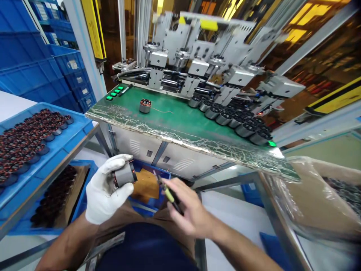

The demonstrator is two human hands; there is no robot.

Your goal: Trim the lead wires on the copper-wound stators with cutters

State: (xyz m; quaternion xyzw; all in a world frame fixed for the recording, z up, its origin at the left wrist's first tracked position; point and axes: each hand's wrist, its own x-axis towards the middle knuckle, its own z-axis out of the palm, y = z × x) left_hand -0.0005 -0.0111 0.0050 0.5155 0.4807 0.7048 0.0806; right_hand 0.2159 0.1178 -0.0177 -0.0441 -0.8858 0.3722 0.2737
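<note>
My left hand (105, 190), in a white glove, is closed round a grey cylindrical motor stator (125, 174) with copper windings, held over my lap. My bare right hand (187, 209) pinches a small tool with a yellow-green handle (168, 192), its tip pointing toward the stator. The two hands are a short gap apart, below the front edge of the green bench top (175, 116). One more stator (145, 105) stands alone on the bench with a thin wire trailing from it.
A row of several stators (234, 120) lines the bench's right side under a winding machine (203, 64). A blue tray (70, 131) at left holds several stators. Blue crates (34, 71) are stacked behind. A plastic-lined bin (318, 192) sits at right.
</note>
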